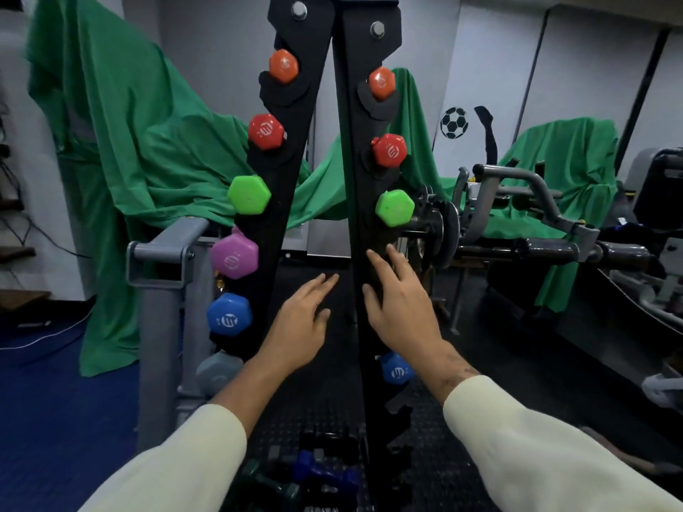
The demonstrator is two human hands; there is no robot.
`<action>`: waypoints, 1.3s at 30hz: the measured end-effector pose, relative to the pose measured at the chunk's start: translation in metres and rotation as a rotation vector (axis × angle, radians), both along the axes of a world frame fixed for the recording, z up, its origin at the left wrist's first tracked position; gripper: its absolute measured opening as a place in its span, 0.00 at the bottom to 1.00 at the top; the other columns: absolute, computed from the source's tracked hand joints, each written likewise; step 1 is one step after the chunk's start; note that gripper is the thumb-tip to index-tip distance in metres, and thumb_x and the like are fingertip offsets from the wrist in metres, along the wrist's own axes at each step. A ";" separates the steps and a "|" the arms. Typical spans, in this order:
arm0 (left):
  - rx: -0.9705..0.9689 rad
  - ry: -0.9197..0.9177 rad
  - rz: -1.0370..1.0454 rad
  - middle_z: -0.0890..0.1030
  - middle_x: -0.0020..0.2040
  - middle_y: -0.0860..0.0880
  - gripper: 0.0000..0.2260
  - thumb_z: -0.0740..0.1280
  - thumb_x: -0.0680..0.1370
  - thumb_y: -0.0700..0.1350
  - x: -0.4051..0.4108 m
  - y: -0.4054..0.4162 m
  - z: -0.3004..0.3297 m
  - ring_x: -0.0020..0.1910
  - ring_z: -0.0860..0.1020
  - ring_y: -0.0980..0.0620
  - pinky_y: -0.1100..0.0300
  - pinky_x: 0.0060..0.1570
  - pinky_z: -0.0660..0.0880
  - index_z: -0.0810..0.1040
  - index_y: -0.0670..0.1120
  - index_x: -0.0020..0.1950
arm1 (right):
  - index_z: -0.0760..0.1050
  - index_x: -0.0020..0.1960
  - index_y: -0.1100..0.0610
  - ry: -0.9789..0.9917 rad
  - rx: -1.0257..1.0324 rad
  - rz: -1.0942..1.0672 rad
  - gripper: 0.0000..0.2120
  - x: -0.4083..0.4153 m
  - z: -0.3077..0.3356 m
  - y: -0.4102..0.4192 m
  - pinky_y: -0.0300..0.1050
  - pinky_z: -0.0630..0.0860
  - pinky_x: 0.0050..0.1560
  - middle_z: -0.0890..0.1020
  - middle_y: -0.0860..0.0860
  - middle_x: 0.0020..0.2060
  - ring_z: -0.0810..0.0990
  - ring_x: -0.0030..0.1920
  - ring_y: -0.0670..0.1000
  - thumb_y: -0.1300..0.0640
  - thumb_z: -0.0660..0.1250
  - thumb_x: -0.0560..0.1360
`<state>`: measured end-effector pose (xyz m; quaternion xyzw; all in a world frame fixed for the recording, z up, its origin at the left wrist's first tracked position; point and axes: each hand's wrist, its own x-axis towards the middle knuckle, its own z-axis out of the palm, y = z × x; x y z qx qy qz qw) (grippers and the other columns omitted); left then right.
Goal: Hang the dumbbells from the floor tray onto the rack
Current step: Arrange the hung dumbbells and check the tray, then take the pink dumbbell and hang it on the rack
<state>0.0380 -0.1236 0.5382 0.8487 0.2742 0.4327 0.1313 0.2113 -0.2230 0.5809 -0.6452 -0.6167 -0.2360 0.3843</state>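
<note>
Lowest in view, dark green and blue dumbbells [314, 471] lie in the floor tray [325, 436] at the rack's foot. Left hand [301, 323] and right hand [401, 308] are raised with fingers straight and spread, holding nothing; the right hand's fingers lie against the rack [354, 149] upright. Beyond them, orange, red, green, purple, blue and grey dumbbell heads hang on both black uprights.
</note>
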 end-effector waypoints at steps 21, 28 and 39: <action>-0.501 0.512 0.103 0.66 0.81 0.49 0.23 0.64 0.84 0.43 -0.077 -0.036 -0.206 0.80 0.64 0.47 0.54 0.77 0.62 0.69 0.52 0.80 | 0.72 0.74 0.53 0.241 -0.596 0.053 0.21 -0.053 -0.232 -0.045 0.50 0.77 0.60 0.75 0.49 0.68 0.79 0.62 0.53 0.51 0.65 0.82; -0.622 0.607 0.129 0.70 0.78 0.47 0.24 0.68 0.83 0.47 -0.083 -0.043 -0.267 0.75 0.71 0.46 0.55 0.74 0.67 0.70 0.51 0.79 | 0.74 0.72 0.51 0.341 -0.806 0.044 0.21 -0.056 -0.299 -0.044 0.54 0.79 0.60 0.75 0.50 0.65 0.80 0.60 0.57 0.49 0.67 0.80; -0.876 0.797 0.163 0.76 0.71 0.43 0.25 0.71 0.80 0.50 -0.063 -0.006 -0.350 0.69 0.75 0.42 0.51 0.68 0.73 0.73 0.48 0.77 | 0.77 0.69 0.54 0.497 -1.072 -0.115 0.19 -0.007 -0.395 -0.028 0.51 0.79 0.62 0.79 0.55 0.61 0.82 0.58 0.60 0.55 0.68 0.78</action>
